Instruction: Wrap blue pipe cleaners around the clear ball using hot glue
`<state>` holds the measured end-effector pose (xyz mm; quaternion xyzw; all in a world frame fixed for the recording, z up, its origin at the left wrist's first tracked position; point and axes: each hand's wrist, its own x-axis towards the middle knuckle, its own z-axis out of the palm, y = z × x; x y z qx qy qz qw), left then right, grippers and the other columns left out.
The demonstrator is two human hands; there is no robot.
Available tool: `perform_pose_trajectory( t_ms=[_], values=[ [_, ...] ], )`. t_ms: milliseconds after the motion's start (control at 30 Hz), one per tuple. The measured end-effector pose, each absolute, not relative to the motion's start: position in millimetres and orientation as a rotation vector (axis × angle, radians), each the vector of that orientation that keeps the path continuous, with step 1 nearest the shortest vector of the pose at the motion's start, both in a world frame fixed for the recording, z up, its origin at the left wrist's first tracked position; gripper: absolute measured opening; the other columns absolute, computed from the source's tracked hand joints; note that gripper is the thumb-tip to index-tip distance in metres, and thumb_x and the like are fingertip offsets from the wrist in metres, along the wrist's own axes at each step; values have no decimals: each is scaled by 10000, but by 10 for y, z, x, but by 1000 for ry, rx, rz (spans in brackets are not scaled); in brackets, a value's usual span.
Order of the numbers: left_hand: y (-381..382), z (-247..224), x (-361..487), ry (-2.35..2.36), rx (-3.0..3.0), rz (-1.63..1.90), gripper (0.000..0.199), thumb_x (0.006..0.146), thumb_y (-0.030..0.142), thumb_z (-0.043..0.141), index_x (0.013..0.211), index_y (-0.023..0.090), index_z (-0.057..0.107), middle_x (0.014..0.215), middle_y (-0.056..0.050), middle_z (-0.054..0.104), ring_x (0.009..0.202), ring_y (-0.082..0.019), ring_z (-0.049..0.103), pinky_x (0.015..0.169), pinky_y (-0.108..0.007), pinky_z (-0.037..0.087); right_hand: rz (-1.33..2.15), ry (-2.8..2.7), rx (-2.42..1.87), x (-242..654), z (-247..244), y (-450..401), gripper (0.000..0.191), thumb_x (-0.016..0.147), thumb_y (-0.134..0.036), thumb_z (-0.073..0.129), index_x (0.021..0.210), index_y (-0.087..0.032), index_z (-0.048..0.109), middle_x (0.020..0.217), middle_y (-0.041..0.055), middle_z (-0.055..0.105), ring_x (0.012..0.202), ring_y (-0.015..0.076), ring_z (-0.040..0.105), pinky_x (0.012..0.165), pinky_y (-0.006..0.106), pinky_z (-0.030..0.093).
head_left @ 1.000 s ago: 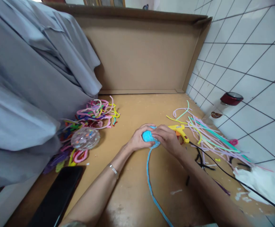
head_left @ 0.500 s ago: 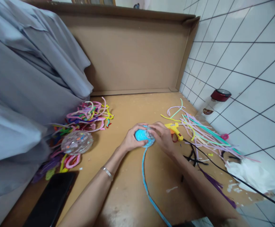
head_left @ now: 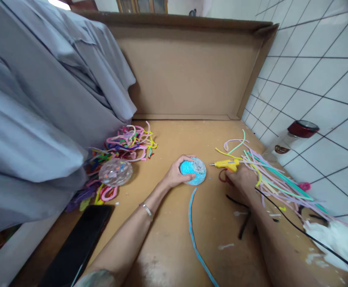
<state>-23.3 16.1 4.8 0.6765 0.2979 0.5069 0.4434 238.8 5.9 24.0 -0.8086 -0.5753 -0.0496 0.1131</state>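
Observation:
My left hand [head_left: 175, 173] is wrapped around the left side of a rounded piece wound with bright blue fuzzy cord [head_left: 188, 169]. A greyish, unwound-looking patch shows on its upper right. My right hand [head_left: 244, 179] closes on the handle of a yellow glue gun [head_left: 226, 164], whose metal tip points left towards the blue piece, a short gap away. A loose blue pipe cleaner [head_left: 192, 231] trails over the table below the blue piece, its upper end near it. Whether they touch is hard to see.
Pipe cleaners [head_left: 281, 175] lie spread at right, with a red-lidded jar [head_left: 292, 137] by the tiled wall. At left are a clear ball [head_left: 115, 172], a coloured heap [head_left: 129, 139] and a black phone [head_left: 78, 243]. A black cable [head_left: 299, 227] crosses the right side; cardboard [head_left: 186, 71] stands behind.
My right hand has left the blue piece and moved right onto the glue gun. My left hand still holds the blue piece. The whole view has shifted, so things appear further right.

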Motion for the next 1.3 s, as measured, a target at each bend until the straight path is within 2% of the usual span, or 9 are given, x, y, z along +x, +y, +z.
perform_pose_trajectory(
  t_ms=[100,200,300,400,533,700,1300],
  values=[
    [167,44,-235,736,1659,1260,536,588,340,834,1029,175,578,1294,-164,589,1245,-306,544,1050,-471,394,-96,-1542,-2279,2356,341,39,408,749,-500,547,930,-148,649,797,109,677,718,250,613,598,309,360],
    [171,51,-236,732,1653,1264,535,586,331,835,1030,176,582,1301,-163,585,1237,-301,549,1053,-466,390,-237,-1496,-2013,2257,477,-63,437,723,-533,535,953,-167,601,746,67,638,669,224,557,589,292,324],
    [176,61,-241,722,1642,1256,531,586,330,835,1029,180,583,1308,-156,586,1242,-299,547,1057,-462,387,-305,-1592,-1796,2150,578,-181,375,717,-572,541,765,-200,545,641,26,568,561,174,461,546,278,286],
    [186,58,-244,700,1629,1251,536,581,326,838,1031,178,587,1296,-152,596,1233,-299,557,1051,-458,393,-380,-1685,-1648,2091,603,-247,280,739,-486,550,684,-216,498,602,3,529,517,142,395,517,268,264],
    [198,38,-245,663,1636,1254,524,579,312,838,1028,172,607,1289,-154,598,1242,-304,551,1048,-461,398,-545,-1760,-1508,2055,575,-262,151,748,-348,567,723,-204,531,620,3,550,535,137,424,521,262,265],
    [203,21,-245,663,1664,1257,510,580,279,835,1036,182,627,1286,-142,603,1240,-296,551,1047,-461,400,-640,-1796,-1392,2017,559,-261,115,752,-292,581,793,-185,577,647,12,583,558,142,469,523,257,274],
    [195,33,-250,682,1679,1248,519,570,246,821,1039,181,607,1303,-149,598,1219,-292,570,1015,-453,429,-630,-1847,-1306,2002,545,-272,50,766,-235,563,784,-189,557,638,4,562,555,149,472,508,263,273]
  ],
)
